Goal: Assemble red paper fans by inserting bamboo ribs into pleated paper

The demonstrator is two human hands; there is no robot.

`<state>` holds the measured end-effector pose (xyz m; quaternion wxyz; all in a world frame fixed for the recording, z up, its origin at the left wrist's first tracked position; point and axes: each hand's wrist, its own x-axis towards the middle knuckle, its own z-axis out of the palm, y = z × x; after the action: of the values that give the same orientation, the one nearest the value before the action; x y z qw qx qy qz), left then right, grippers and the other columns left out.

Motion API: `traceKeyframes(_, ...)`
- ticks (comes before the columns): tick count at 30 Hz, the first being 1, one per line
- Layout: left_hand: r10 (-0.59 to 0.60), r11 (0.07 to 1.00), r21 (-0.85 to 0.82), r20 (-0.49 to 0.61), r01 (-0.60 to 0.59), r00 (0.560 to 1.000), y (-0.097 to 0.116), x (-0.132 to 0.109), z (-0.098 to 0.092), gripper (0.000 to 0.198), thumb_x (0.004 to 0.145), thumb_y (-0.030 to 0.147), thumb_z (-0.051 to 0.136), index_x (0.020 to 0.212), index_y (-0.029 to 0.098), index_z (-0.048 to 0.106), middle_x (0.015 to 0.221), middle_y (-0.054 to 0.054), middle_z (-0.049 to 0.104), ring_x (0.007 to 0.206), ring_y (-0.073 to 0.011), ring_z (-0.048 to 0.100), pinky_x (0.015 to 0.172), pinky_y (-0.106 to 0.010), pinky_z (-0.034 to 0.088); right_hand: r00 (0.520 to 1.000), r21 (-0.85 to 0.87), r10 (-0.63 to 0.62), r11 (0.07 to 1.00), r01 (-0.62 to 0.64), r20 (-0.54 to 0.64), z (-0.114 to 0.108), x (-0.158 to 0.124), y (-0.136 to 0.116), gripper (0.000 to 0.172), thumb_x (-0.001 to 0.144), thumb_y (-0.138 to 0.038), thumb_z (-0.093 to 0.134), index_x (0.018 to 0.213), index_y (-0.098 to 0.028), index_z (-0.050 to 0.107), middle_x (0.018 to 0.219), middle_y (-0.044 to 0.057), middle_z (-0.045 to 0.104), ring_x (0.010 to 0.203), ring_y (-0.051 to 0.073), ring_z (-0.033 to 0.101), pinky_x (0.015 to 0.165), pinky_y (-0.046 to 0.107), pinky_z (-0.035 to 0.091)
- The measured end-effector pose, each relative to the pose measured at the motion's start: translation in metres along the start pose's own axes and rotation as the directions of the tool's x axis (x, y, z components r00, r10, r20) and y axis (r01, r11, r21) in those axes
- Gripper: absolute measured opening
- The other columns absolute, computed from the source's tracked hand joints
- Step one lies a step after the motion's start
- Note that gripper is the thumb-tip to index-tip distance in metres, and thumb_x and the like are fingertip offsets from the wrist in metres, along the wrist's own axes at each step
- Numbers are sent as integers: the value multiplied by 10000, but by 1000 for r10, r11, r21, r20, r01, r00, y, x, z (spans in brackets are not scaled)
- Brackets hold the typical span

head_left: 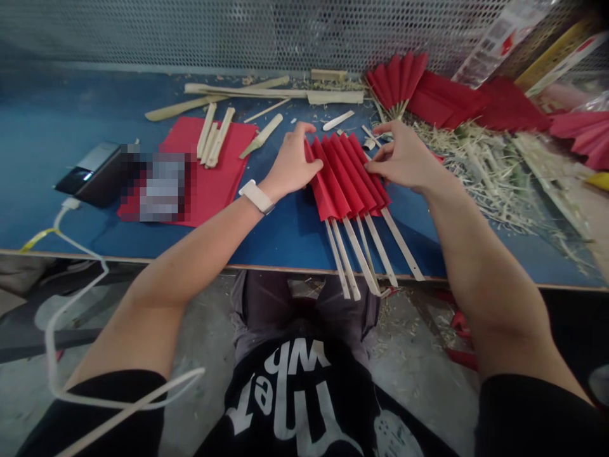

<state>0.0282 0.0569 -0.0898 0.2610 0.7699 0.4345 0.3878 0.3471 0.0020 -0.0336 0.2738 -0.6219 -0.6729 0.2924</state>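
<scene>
A pleated red paper fan point(345, 181) with several pale flat sticks lies at the front of the blue table, its stick ends jutting past the edge. My left hand point(299, 158) pinches the fan's left outer fold between thumb and fingers. On the opposite side, my right hand point(397, 155) holds the right outer fold with thumb and curled fingers. The pleats between both hands are partly spread, and the sticks stay separate at their lower ends, where small holes show.
Red paper sheets point(209, 197) lie left, with short bamboo pieces point(216, 136) on top. A black power bank point(98, 171) with a white cable point(76, 241) sits beside them. Bamboo shavings point(490, 171), a finished-looking red fan point(397, 79) and a plastic bottle point(504, 41) are at right.
</scene>
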Motion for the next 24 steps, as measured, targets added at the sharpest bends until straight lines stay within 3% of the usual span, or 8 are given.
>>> traceKeyframes(4,35,995,91,14,-36,999,-2,1,0,743,922,77,891,1590,285,639,1702,-183,714,1806,-470,582,1620,-716,393,977,-54,-180,983,175,-114,-6,-6,-5,807,936,-302,1037,1639,-432,661,971,26,880,822,371,822,840,641,760)
traceKeyframes(8,43,993,113,-27,-40,999,1,1,-2,663,955,75,880,1542,292,663,1653,-181,714,1778,-465,598,1624,-718,369,959,-108,-238,969,223,-154,-7,-6,-8,801,877,-210,983,1587,-396,661,954,20,865,914,389,851,1029,697,749)
traceKeyframes(11,53,993,107,-35,-49,998,1,2,-3,599,970,79,874,1494,295,680,1633,-164,732,1767,-454,602,1634,-705,341,963,-126,-214,973,195,-164,-6,-6,-8,816,851,-165,953,1579,-376,649,968,27,868,920,394,853,1010,689,738)
traceKeyframes(14,50,994,99,-28,-47,998,4,3,-2,583,972,77,860,1482,292,678,1645,-154,746,1774,-445,604,1637,-681,335,966,-132,-210,973,191,-151,-7,-5,-4,764,923,-262,981,1594,-424,655,986,30,874,947,420,858,968,693,730)
traceKeyframes(18,37,991,131,-11,-36,999,9,1,3,609,953,69,843,1494,288,667,1651,-175,745,1765,-451,620,1638,-692,349,955,-137,-257,962,238,-147,-13,0,10,690,995,-387,1001,1594,-453,664,998,47,876,1079,476,875,1038,736,717)
traceKeyframes(21,25,989,144,15,-27,1000,12,0,4,642,943,81,851,1519,287,658,1652,-190,746,1767,-461,625,1639,-703,359,947,-137,-275,957,254,-164,-14,6,18,649,998,-379,1006,1553,-440,674,974,50,856,1124,485,880,1064,739,705)
traceKeyframes(24,35,994,105,9,-36,999,11,3,2,634,947,97,863,1513,305,667,1685,-170,741,1775,-449,617,1640,-679,371,956,-100,-229,972,214,-184,-12,10,21,633,997,-342,1010,1530,-410,676,966,43,826,1081,450,885,981,672,709)
